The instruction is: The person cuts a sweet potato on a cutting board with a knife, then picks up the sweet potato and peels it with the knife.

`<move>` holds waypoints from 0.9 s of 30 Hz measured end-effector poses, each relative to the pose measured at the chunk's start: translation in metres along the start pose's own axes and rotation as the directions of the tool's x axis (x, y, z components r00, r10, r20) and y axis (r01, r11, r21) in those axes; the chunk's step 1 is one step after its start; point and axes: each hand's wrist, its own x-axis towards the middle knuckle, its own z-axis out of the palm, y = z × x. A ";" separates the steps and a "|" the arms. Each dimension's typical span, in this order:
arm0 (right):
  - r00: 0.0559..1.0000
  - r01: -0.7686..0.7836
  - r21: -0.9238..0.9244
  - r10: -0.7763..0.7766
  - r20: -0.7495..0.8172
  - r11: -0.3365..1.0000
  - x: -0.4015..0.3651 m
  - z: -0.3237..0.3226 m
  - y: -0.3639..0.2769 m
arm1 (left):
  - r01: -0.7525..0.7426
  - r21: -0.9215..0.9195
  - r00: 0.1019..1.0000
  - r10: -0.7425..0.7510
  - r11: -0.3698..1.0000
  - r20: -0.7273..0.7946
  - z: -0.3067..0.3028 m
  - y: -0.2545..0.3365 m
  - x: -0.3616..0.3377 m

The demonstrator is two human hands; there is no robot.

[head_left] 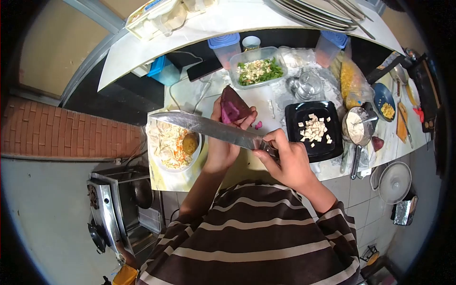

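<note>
A purple-fleshed root piece with dark skin (pixel 239 105) rests in my left hand (pixel 222 145), whose fingers curl around it over the counter. My right hand (pixel 289 164) grips the handle of a large knife (pixel 204 127). The blade points left and passes across in front of my left palm, below the purple piece. A small purple scrap (pixel 258 125) lies on the counter beside the fingers. To the left is a white bowl (pixel 198 154) of shredded food with a round brownish piece. To the right, a black square plate (pixel 297 151) holds pale cubes.
Behind my hands stands a plastic container (pixel 282 78) with greens and chopped bits. A glass bowl (pixel 309 85), a bag of yellow pieces (pixel 351 78) and a strainer of white powder (pixel 355 126) are on the right. Stacked plates (pixel 313 14) top the raised shelf.
</note>
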 end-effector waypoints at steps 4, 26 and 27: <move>0.998 -0.040 -0.060 0.037 -0.041 0.997 -0.004 -0.012 -0.003 | -0.185 0.265 0.980 0.159 0.946 0.116 0.031 -0.002 0.004; 0.999 -0.010 -0.172 0.003 -0.039 0.985 -0.004 -0.012 -0.019 | -0.444 0.625 0.860 0.501 0.643 0.096 0.013 -0.013 -0.008; 0.999 -0.004 -0.180 -0.003 -0.039 0.984 -0.003 -0.012 -0.020 | -0.445 0.624 0.859 0.504 0.643 0.092 0.013 -0.013 -0.008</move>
